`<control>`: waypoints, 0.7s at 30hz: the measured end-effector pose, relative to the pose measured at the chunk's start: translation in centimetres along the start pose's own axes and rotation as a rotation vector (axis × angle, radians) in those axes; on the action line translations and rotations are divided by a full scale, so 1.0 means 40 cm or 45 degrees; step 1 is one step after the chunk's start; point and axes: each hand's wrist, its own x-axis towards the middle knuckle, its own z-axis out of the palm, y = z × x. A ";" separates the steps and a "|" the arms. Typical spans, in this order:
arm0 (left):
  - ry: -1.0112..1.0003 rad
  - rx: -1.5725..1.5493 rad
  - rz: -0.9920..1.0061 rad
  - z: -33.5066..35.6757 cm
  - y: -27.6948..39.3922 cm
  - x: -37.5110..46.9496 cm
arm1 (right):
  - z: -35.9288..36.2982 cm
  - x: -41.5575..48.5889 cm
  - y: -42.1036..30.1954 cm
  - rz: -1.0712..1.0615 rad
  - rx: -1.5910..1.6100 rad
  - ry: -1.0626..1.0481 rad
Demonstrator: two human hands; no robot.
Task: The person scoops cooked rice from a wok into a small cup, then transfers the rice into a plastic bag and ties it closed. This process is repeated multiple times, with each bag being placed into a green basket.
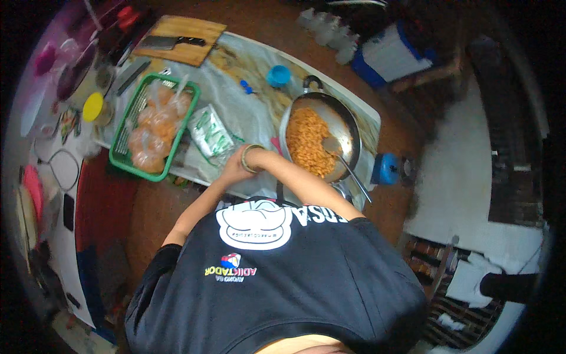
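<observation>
My left hand and my right hand meet at the table's near edge. A bangle circles my right wrist. Overlap and blur hide the fingers, and I cannot tell what they hold; clear plastic shows beside them. Just beyond lies a white and green plastic pack. To the left, a green basket holds several clear bags of orange food. To the right stands a wok with small orange-brown food pieces in it. A metal ladle rests in the wok, its handle over the rim.
A cleaver lies on a wooden cutting board at the far left of the marble-patterned table. A blue cup stands near the far edge. A jar with a yellow lid is left of the basket. A cooler sits beyond the table.
</observation>
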 end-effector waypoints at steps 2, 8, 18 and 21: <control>-0.028 0.058 -0.022 -0.008 -0.004 0.000 | -0.007 -0.023 0.001 0.052 0.064 -0.001; -0.025 0.111 -0.034 -0.007 -0.006 -0.008 | -0.110 -0.283 -0.011 0.383 0.702 0.522; 0.025 -0.006 -0.103 -0.027 0.013 -0.022 | 0.200 -0.791 0.178 1.710 0.700 0.402; 0.081 -0.019 -0.110 -0.031 -0.006 -0.056 | 0.191 -0.783 0.175 1.661 0.669 0.544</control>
